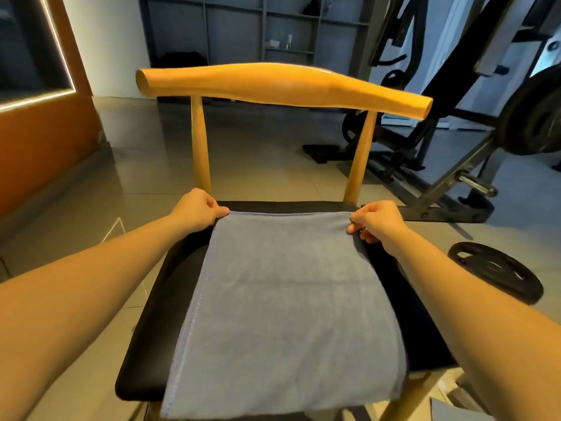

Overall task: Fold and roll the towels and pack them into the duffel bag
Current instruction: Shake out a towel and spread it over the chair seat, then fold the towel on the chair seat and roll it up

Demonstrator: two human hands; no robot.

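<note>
A grey-blue towel point(282, 302) lies spread flat over the black seat point(145, 354) of a wooden chair, its near edge hanging over the seat's front. My left hand point(197, 209) pinches the towel's far left corner. My right hand point(375, 220) pinches the far right corner. Both corners sit near the back of the seat, and the far edge runs straight between my hands. No duffel bag is in view.
The chair's wooden backrest point(282, 85) rises just beyond my hands. A black weight plate point(494, 270) lies on the tiled floor to the right, with a gym machine point(455, 165) behind it. A bit of grey-blue cloth point(449, 410) shows at the bottom right.
</note>
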